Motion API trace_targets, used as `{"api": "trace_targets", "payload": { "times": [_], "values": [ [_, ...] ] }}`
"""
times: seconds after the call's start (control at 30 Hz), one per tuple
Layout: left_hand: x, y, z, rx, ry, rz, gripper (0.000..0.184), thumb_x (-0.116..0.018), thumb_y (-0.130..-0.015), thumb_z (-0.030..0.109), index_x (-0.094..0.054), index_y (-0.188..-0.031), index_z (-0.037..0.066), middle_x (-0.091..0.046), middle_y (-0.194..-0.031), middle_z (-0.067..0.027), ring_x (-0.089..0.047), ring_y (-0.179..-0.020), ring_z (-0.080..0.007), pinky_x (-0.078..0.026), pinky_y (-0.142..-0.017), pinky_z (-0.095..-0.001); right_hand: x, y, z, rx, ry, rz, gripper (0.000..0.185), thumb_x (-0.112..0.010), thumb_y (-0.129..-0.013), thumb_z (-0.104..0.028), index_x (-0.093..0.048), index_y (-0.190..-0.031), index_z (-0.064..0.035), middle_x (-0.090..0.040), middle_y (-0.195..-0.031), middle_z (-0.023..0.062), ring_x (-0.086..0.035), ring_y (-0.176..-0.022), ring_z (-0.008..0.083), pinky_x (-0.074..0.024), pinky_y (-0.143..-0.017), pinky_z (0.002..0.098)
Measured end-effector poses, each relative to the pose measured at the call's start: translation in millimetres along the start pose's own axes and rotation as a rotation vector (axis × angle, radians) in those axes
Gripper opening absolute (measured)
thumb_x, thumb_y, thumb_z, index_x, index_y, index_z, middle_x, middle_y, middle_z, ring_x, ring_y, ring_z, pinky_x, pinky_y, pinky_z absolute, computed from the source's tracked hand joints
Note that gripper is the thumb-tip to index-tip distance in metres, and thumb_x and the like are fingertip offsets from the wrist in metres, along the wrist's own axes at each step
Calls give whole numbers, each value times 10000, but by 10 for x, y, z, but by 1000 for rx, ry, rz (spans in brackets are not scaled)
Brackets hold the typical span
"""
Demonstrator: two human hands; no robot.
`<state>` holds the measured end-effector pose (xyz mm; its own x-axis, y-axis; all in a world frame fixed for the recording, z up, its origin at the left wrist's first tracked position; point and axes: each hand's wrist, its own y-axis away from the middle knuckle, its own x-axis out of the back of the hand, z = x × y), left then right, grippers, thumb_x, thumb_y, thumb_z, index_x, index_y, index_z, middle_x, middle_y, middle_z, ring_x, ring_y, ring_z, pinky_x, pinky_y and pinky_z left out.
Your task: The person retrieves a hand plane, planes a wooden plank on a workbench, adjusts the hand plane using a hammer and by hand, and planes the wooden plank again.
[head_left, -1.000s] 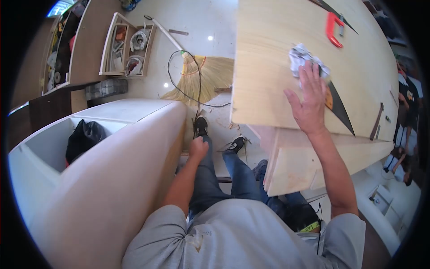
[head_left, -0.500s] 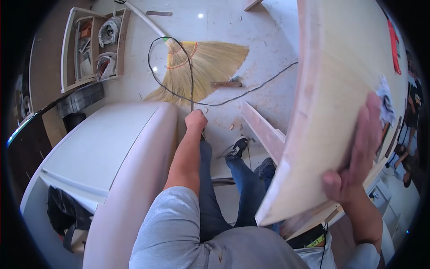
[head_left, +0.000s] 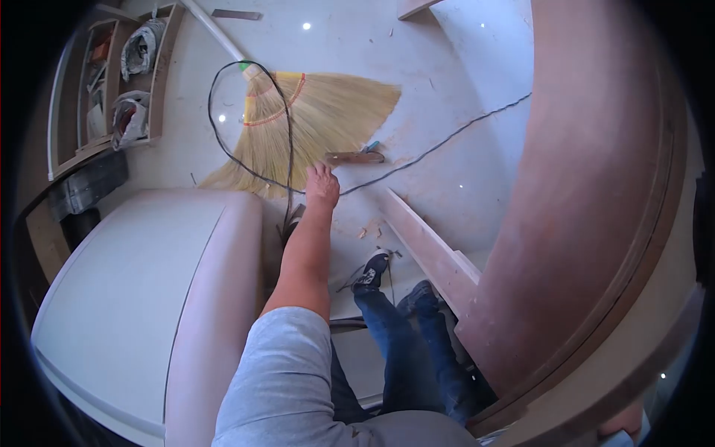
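My left hand (head_left: 322,186) reaches forward over the floor, fingers apart, with nothing visible in it. Close to its fingertips lies a long, narrow brown tool (head_left: 356,157), its exact kind unclear, with a small blue-green piece beside it. Under both spreads a straw broom (head_left: 328,100). A black cable (head_left: 439,147) loops across the broom and runs past my wrist. On the right stands a large curved panel (head_left: 588,186) with a pinkish-brown surface. My right hand (head_left: 622,421) shows only as a patch at the lower right, behind the panel's edge; its fingers are hidden.
A white curved cabinet piece (head_left: 126,276) stands at my left. Behind it sits a wooden tray (head_left: 158,112) holding bags and small items. A wooden strip (head_left: 428,235) extends from the panel across the floor near my shoes (head_left: 372,270). Wood chips lie about.
My left hand has gone from a fist near the cable to loosened fingers farther forward by the brown tool. The panel has turned, showing its pinkish side; my right hand has dropped lower, mostly hidden.
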<state>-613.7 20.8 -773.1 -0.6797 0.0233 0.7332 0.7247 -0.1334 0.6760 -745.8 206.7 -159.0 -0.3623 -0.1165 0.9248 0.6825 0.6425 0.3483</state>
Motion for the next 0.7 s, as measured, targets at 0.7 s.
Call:
{"api": "trace_targets", "payload": {
  "times": [0.7],
  "values": [
    [-134,-246,308,-258,24,-88,306,-530,-969,220,-746,-1161,120,-667,-1245,-54,-555,-1213,-236,-435,-886,-393,-93,-121,-4,35,82,21,1026,-399,-934,-689,-136,-1547,92,-187,-1553,404,-270,-1446,537,-210,-1178,602]
  ]
}}
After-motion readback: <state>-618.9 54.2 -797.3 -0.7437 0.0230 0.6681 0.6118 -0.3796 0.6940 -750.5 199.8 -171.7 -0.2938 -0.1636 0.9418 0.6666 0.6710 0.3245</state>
